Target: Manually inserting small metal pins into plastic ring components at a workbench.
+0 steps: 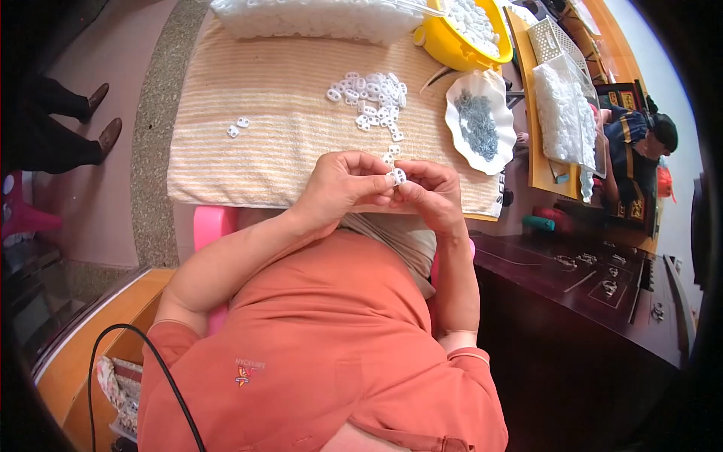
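Between both hands, over the near edge of the towel-covered table, is a small white plastic piece with holes (pixel 399 176). My left hand (pixel 343 184) pinches it from the left with thumb and forefinger. From the right, my right hand (pixel 431 192) grips the same piece, its thumb and fingertips drawn together. Whether a metal pin is also in the fingers is too small to tell. Just beyond the fingertips lie a few more white pieces (pixel 392 155), leading to a loose pile of white pieces (pixel 373 96). Two white pieces (pixel 238 126) lie apart on the left.
A white scalloped dish (pixel 453 120) of grey metal bits stands at the right. Behind are a yellow basin (pixel 444 53) of white pieces and a large clear bag (pixel 316 19) of them. Another person (pixel 640 139) sits at the far right; someone's legs (pixel 68 102) show at left.
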`<state>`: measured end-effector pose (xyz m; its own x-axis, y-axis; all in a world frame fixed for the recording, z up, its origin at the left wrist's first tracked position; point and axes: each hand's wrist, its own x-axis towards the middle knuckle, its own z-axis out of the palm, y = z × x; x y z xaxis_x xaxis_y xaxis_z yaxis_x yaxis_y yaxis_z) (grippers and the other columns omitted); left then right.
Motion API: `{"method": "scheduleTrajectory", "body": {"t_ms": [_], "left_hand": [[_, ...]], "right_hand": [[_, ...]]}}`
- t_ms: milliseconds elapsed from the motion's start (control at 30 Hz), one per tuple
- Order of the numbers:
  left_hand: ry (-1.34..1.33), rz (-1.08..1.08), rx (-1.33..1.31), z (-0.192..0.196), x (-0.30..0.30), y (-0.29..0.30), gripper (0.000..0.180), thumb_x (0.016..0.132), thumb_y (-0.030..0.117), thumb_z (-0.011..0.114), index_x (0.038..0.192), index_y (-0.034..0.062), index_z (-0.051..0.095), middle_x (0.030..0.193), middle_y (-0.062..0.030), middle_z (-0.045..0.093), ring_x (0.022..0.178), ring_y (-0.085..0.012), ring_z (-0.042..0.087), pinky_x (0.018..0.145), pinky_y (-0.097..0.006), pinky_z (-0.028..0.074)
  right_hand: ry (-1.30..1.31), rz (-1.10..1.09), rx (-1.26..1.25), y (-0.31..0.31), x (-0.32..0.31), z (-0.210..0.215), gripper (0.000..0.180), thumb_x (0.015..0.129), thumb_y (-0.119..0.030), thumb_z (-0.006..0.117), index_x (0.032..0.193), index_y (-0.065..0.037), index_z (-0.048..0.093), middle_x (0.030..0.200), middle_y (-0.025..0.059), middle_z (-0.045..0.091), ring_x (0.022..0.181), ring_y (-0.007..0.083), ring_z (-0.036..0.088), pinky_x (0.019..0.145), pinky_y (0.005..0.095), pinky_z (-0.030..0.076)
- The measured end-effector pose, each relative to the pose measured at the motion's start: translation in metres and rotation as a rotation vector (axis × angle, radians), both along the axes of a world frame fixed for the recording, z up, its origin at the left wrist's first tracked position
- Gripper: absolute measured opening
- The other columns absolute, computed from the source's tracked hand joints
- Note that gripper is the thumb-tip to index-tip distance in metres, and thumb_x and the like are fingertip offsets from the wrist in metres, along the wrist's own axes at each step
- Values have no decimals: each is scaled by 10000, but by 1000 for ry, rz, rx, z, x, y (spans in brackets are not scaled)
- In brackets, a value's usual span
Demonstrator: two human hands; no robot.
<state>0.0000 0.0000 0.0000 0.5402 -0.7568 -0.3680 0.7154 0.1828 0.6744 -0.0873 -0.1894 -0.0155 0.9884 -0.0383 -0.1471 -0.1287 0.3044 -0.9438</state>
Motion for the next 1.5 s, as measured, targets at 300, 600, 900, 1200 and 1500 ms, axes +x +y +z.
{"method": "scheduleTrajectory", "body": {"t_ms": [300,600,900,1200,1500], "left_hand": [[2,5,-1,2,-1,3,154,862,46,673,994,-23,634,874,-75,671,744,-119,654,690,-235,568],[32,30,-25,0,-5,1,148,871,44,664,1000,-23,636,869,-81,673,733,-131,661,695,-244,575],[25,18,-96,-4,-5,-2,175,875,63,669,1017,-34,636,889,-91,674,770,-132,670,701,-231,583],[116,-4,-92,-3,-3,-1,150,885,50,650,1016,-22,639,903,-86,665,793,-140,663,712,-241,581],[185,-10,-89,-7,-1,-1,143,880,45,656,1006,-20,637,912,-101,672,783,-150,669,704,-246,581]], "right_hand": [[-26,5,96,4,0,-3,289,852,55,635,1139,68,608,942,138,683,762,171,667,682,279,571],[-48,-12,14,5,-1,-1,294,856,45,638,1147,71,604,922,127,686,757,154,666,688,269,565],[-80,-40,6,6,-3,1,307,851,42,648,1153,70,601,926,129,686,758,158,667,691,263,565],[-106,-79,41,10,-4,2,322,841,54,658,1157,70,597,945,138,681,768,161,667,685,268,572],[-59,-106,127,13,-5,3,323,848,55,648,1165,72,589,995,151,657,812,187,674,701,279,581]]}}
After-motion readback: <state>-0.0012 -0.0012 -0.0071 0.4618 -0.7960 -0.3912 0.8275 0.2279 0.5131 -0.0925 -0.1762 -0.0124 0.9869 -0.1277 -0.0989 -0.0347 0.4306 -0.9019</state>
